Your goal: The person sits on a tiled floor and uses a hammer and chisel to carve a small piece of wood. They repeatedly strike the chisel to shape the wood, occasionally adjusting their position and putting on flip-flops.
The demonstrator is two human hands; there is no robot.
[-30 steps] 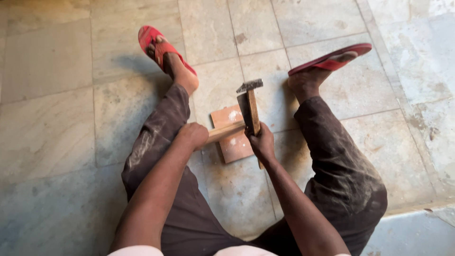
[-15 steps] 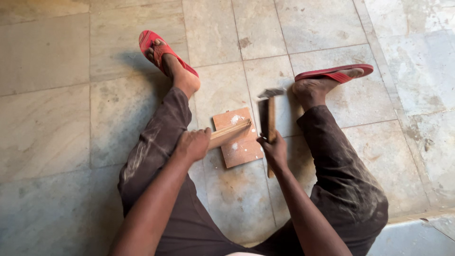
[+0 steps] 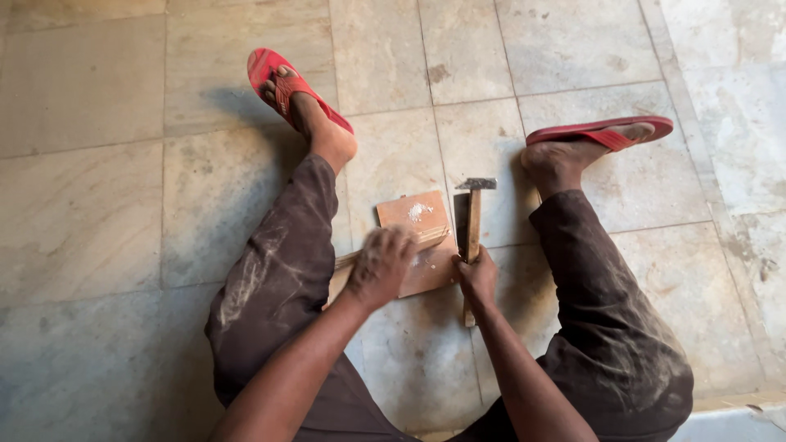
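Observation:
I sit on a tiled floor with my legs spread. A small reddish wooden board [image 3: 409, 214] lies between them, with white dust on it. My left hand [image 3: 381, 263] grips a thin wooden strip [image 3: 432, 236] that lies across the board; the hand is blurred. My right hand [image 3: 477, 277] holds a hammer [image 3: 473, 221] by its wooden handle, with the metal head pointing away from me, just right of the board.
My feet wear red flip-flops: the left foot [image 3: 288, 92] up the floor, the right foot [image 3: 602, 135] to the right. Dusty dark trousers cover both legs. Grey stone tiles [image 3: 98, 213] surround me; a paler strip runs along the right.
The hammer has shifted from above the board to its right side, lower down. My left hand has slid along the strip towards the board. The view has tilted a little.

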